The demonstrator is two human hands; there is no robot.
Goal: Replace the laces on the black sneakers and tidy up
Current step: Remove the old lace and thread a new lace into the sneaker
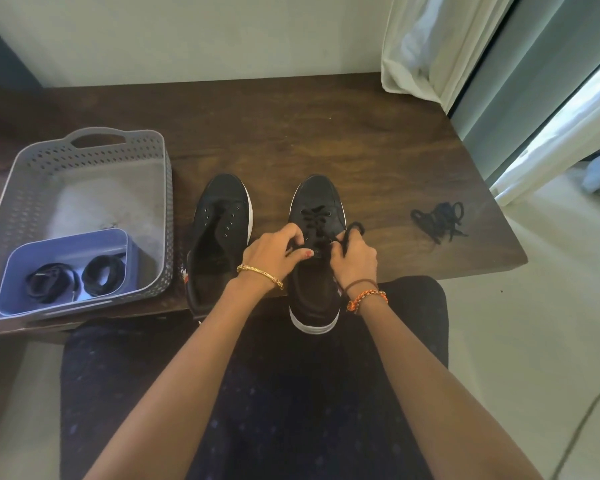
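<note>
We are pinching the lace (354, 227) with both the left hand (274, 252) and right hand (355, 259), working it evenly through the right sneaker (317, 216) without twisting.

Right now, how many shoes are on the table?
2. The left sneaker, without laces, lies beside the basket. The right sneaker sits under both hands, partly laced. None seem hidden.

Daylight enters from the window (568, 133) at far right, overexposing the strip beside the curtain (440, 46). The wooden table (326, 133) is moderately lit, dimmer toward the left. Black items lose detail. Wide-angle distortion bends the frame edges. Slight softness overall.
</note>
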